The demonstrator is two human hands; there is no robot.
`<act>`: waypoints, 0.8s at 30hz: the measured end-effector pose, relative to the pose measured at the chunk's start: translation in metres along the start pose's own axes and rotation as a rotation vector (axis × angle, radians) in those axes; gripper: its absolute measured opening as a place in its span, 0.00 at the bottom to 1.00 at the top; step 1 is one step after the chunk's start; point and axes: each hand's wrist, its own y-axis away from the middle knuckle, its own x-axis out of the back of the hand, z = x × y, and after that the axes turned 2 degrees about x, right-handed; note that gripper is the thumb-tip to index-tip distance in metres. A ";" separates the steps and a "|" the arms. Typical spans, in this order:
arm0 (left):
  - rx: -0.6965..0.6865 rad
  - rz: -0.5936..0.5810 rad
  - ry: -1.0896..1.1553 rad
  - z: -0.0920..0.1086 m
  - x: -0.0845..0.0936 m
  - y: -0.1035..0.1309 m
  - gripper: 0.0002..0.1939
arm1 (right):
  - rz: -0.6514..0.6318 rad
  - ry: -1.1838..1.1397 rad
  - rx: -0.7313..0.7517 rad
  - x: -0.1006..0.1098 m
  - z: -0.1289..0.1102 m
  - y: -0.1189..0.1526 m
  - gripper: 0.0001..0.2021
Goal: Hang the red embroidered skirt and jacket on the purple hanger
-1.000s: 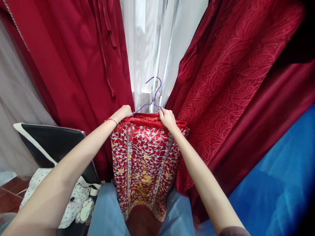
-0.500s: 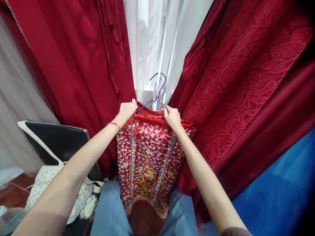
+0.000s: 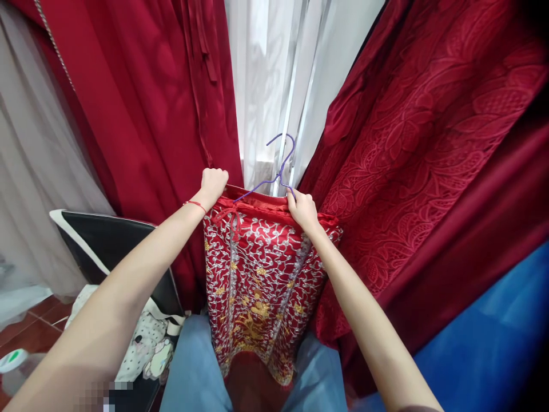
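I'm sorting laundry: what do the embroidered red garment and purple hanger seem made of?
Embroidered red garment: probably satiny cloth, judging by its sheen, with glittering silver and golden embroidery, perhaps metallic thread.
Purple hanger: likely smoothly coated metal wire, since it is thin and bent; plastic isn't ruled out.

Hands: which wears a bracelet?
The left hand, near the bow on the garment; its wrist carries a red bracelet; the right hand shows a bare wrist.

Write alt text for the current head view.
The left hand and right hand hold a red garment patterned in silver and gold by its top edge, a purple hanger between them. Red fabric hangs on both sides.
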 end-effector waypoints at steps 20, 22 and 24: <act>0.220 0.047 0.018 -0.093 0.003 0.022 0.19 | -0.021 0.021 -0.010 0.007 0.003 0.001 0.22; 0.170 0.120 0.018 -0.102 0.003 0.038 0.20 | 0.000 0.015 -0.024 0.006 0.003 0.001 0.22; 0.159 0.171 0.028 -0.104 0.001 0.053 0.21 | 0.017 -0.006 -0.036 0.005 0.003 0.001 0.22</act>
